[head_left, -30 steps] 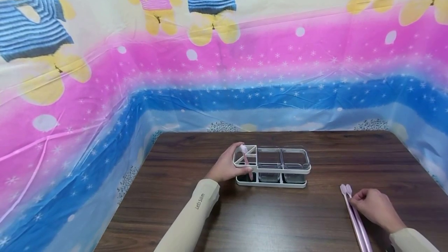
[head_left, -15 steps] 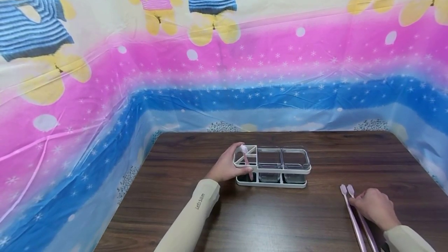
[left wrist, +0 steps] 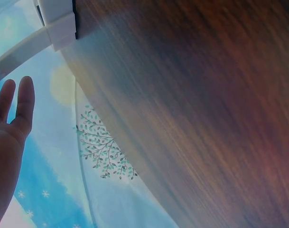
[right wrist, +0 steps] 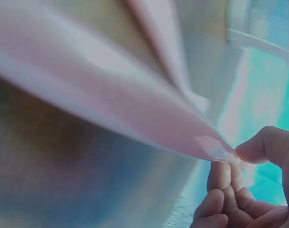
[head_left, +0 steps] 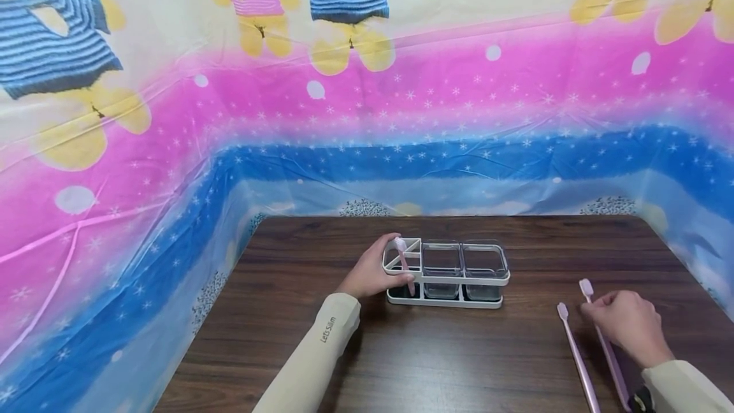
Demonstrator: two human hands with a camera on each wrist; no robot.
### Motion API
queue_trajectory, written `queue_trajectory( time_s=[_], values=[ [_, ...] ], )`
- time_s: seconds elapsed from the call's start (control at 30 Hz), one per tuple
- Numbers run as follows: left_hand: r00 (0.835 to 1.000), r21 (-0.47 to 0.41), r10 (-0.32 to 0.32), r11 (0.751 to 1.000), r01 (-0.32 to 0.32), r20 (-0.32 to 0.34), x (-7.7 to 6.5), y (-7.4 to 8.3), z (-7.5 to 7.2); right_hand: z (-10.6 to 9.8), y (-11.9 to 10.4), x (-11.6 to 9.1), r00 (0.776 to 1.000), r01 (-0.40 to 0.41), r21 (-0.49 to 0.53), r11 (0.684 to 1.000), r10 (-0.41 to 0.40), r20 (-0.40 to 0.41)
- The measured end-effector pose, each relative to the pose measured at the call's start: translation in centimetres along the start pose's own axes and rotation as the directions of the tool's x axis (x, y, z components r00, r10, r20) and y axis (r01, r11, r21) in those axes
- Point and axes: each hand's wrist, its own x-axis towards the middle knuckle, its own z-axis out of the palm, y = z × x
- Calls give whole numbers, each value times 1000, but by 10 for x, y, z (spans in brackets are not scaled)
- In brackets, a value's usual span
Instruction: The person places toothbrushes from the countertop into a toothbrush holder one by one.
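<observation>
My left hand [head_left: 371, 271] grips the left end of a white toothbrush holder [head_left: 461, 303], thumb in front and fingers behind. A pink toothbrush [head_left: 404, 265] leans in the holder's divided left section, head up. Between thumb and fingertips, my right hand [head_left: 627, 325] pinches a second pink toothbrush [head_left: 612, 368] just below its head. In the right wrist view this toothbrush's handle [right wrist: 135, 109] runs large and blurred across the picture. A third pink toothbrush [head_left: 579, 362] lies on the table to its left. The left wrist view catches two extended fingers [left wrist: 24, 102] below the holder's frame [left wrist: 61, 28].
Two clear glass cups stand in the holder, a middle cup [head_left: 441, 260] and a right cup [head_left: 485, 261]. Beneath everything is a dark wooden table [head_left: 459, 355]. A printed cloth [head_left: 367, 113] with bears and snowflakes hangs behind the table's back and side edges.
My right hand has drawn one of the two side-by-side toothbrushes to the right and slightly forward, apart from the other. The left hand and holder have stayed in place.
</observation>
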Motion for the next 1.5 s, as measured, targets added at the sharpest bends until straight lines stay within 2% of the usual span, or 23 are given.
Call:
queue_trajectory(
  time_s=[0.17, 0.33, 0.47, 0.57, 0.67, 0.73, 0.8, 0.97, 1.07, 1.2, 1.33, 1.5],
  values=[
    [1000, 4, -3, 1000, 3, 2, -1, 0, 0, -19, -26, 5, 985, 83, 44, 996, -76, -153],
    [1000, 9, -4, 1000, 4, 0, -1, -1, 0, -37, -66, 6, 949, 180, 102, 978, -145, -280],
    [1000, 11, 3, 1000, -3, -1, -1, -1, 0, -45, -99, 3, 920, 251, 163, 954, -183, -347],
    [1000, 11, 4, 1000, -4, -3, -1, -2, 0, -46, -123, 2, 887, 334, 243, 911, -216, -409],
    [1000, 13, 5, 1000, -5, -7, -1, -3, 1, -45, -144, 1, 843, 435, 323, 840, -255, -473],
    [1000, 14, 6, 1000, -6, -9, -1, -4, 1, -45, -157, 1, 826, 483, 373, 792, -272, -494],
    [1000, 17, 8, 1000, -8, -13, -1, -4, 1, -44, -168, 1, 825, 506, 418, 755, -281, -490],
    [1000, 19, 4, 1000, -4, -17, -2, -5, 1, -41, -195, -2, 840, 516, 505, 692, -295, -455],
    [1000, 18, 4, 1000, -3, -17, -2, -5, 1, -45, -217, -10, 831, 539, 532, 653, -313, -459],
    [1000, 18, 6, 1000, -6, -17, -1, -6, 2, -47, -242, -20, 809, 581, 550, 600, -348, -474],
    [1000, 16, 4, 1000, -3, -15, 0, -5, 2, -39, -255, -21, 803, 594, 568, 570, -378, -461],
    [1000, 7, -8, 1000, 8, -17, 1, -3, 2, -30, -268, -20, 804, 594, 580, 557, -394, -446]
  ],
)
